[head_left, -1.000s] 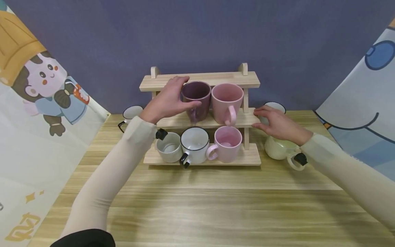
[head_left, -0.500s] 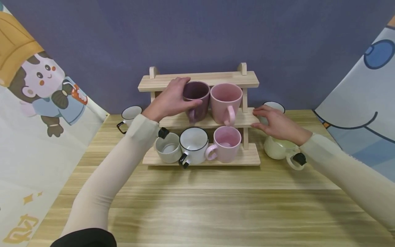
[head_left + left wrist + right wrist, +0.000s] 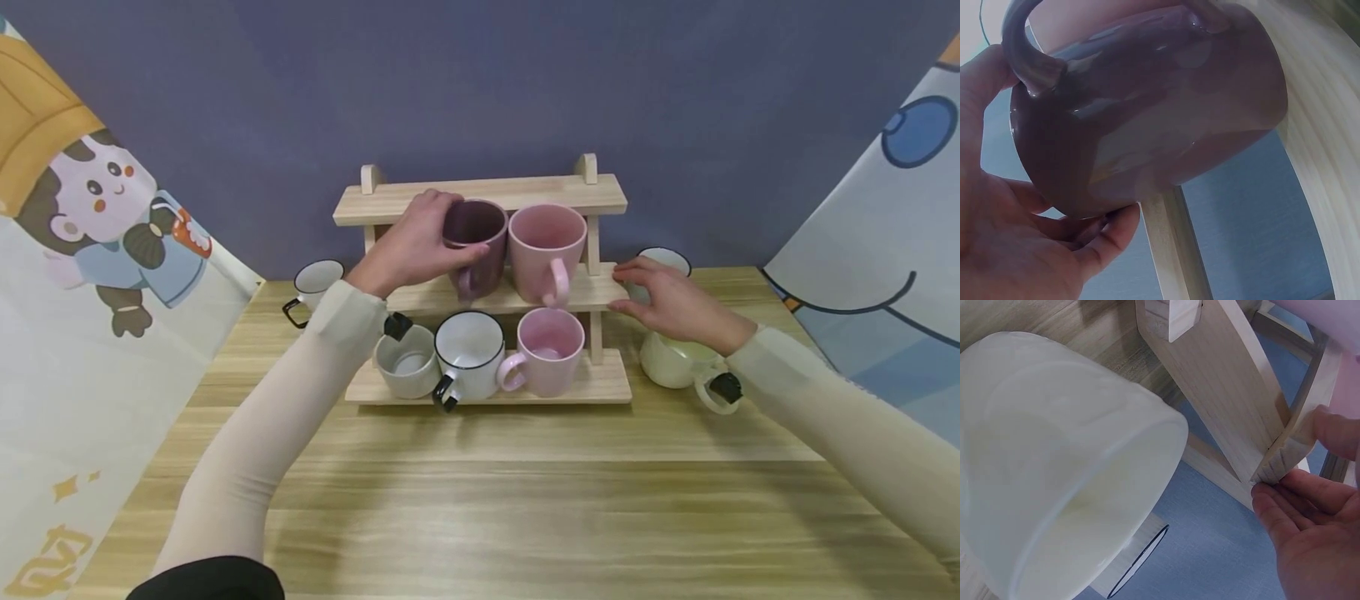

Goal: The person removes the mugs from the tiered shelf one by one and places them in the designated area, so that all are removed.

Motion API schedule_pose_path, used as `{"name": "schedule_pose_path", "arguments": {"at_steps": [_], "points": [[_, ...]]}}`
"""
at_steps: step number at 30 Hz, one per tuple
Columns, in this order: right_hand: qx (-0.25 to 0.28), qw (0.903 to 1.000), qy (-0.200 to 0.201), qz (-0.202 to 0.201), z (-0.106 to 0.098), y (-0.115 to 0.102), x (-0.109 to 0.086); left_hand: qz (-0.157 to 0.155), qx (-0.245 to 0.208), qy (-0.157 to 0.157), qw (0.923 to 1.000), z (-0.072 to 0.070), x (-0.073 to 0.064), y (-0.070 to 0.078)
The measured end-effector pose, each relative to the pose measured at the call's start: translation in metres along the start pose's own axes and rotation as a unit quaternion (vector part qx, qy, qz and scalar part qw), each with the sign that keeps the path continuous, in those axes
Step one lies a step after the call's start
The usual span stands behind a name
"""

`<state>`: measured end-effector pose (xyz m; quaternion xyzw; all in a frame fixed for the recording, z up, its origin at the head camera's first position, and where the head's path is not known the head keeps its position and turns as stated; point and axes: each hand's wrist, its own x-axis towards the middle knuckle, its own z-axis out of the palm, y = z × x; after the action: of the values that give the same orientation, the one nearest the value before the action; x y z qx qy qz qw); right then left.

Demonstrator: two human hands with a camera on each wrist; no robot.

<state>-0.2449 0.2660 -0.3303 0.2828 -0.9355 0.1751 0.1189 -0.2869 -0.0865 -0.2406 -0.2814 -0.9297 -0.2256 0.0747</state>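
Observation:
On the middle shelf of a wooden rack (image 3: pixel 480 192) stands a dark purple mug (image 3: pixel 486 265), its handle facing front. My left hand (image 3: pixel 412 242) grips it near the rim; the left wrist view has the thumb beside the handle and fingertips at the rim of the purple mug (image 3: pixel 1147 112). A larger pink mug (image 3: pixel 546 258) stands close on its right. At the rack's right side, my right hand (image 3: pixel 667 304) pinches the end of the middle shelf board (image 3: pixel 1288 456) between thumb and fingers.
The bottom shelf holds a grey-white cup (image 3: pixel 408 371), a black-rimmed white mug (image 3: pixel 471 367) and a small pink mug (image 3: pixel 551 358). A pale yellow mug (image 3: pixel 671 362) stands right of the rack. Black-rimmed mugs stand at the back left (image 3: pixel 318 279) and back right (image 3: pixel 667 258).
My left hand has shifted slightly to the right around the purple mug. The head view has moved a little; the right hand keeps its hold and the mugs keep their places.

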Motion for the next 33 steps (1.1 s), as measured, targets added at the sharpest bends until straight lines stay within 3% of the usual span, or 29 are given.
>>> {"name": "schedule_pose_path", "arguments": {"at_steps": [16,33], "points": [[0.007,0.9999,0.011,-0.009,-0.001,-0.004,0.001,0.02,0.002,0.022,0.9996,-0.006,-0.012,-0.004],[0.006,1.0,0.006,-0.003,0.0,-0.001,0.0,0.017,0.005,0.045,0.9988,-0.026,-0.025,-0.015]]}}
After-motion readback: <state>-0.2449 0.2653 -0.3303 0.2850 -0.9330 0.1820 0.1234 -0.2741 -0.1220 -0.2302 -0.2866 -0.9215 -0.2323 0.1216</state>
